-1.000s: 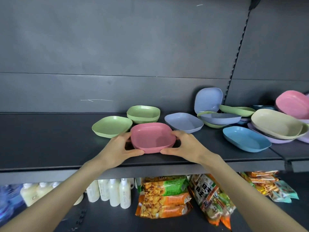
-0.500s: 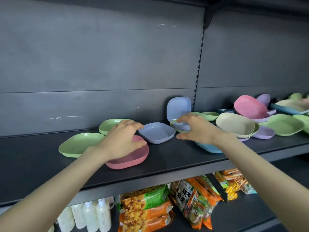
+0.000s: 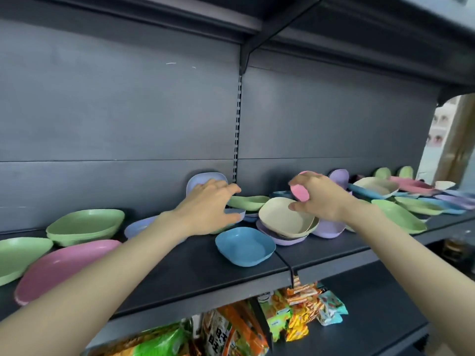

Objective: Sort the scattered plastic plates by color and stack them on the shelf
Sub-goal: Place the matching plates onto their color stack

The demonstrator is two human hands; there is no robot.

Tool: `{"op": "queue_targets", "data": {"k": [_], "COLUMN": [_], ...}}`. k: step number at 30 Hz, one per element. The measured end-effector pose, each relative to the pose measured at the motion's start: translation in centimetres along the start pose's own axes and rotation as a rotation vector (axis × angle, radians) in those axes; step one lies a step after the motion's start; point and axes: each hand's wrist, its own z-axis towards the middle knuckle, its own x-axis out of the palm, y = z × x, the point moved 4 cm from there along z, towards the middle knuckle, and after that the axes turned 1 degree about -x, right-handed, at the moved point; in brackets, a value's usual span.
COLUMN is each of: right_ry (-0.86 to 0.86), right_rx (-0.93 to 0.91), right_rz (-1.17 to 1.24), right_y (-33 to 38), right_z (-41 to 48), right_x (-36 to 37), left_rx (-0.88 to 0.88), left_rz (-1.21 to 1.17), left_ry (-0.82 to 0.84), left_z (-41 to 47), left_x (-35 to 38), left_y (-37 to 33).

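On the dark shelf (image 3: 334, 260), my right hand (image 3: 323, 199) grips a pink plate (image 3: 299, 192) by its rim, fingers over the top and thumb beneath, just above a beige plate (image 3: 282, 217). My left hand (image 3: 205, 206) hovers with spread fingers over a periwinkle plate (image 3: 240, 215) and a green plate (image 3: 248, 201), gripping nothing. Another pink plate (image 3: 64, 265) lies at the left front. A green stack (image 3: 84, 226) sits behind it. A blue plate (image 3: 244, 246) lies near the shelf's front.
A periwinkle plate (image 3: 203, 177) leans on the back panel. Purple plates (image 3: 329, 230) lie under the beige one. Several mixed plates (image 3: 411, 206) crowd the shelf's right part. Snack bags (image 3: 295, 317) fill the lower shelf. An upper shelf overhangs.
Both hands let go of the left pink plate and moved right. My right hand has taken hold of a second pink plate in the pile. The view swung right.
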Motion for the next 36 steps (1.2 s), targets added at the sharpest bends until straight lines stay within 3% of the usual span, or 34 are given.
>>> {"op": "queue_targets", "data": {"k": [8, 16, 32, 36], "right_ry": [0.056, 0.050, 0.052, 0.070], "right_rx": [-0.010, -0.016, 0.021, 0.043], "right_rz": [-0.025, 0.042, 0.171, 0.269], "right_y": [-10.0, -16.8, -26.5, -27.6], "right_z": [-0.2, 2.2, 13.6, 15.5], "right_x": [0.8, 2.2, 8.2, 9.4], "left_rx": [-0.063, -0.119, -0.140, -0.120], "left_rz": [-0.035, -0.028, -0.259, -0.279], "left_ry": [0.032, 0.070, 0.253, 0.371], "left_z": [5.8, 12.0, 24.2, 25.2], "left_x": [5.1, 8.1, 16.3, 17.2], "left_y": [-6.8, -8.8, -3.7, -3.0]}}
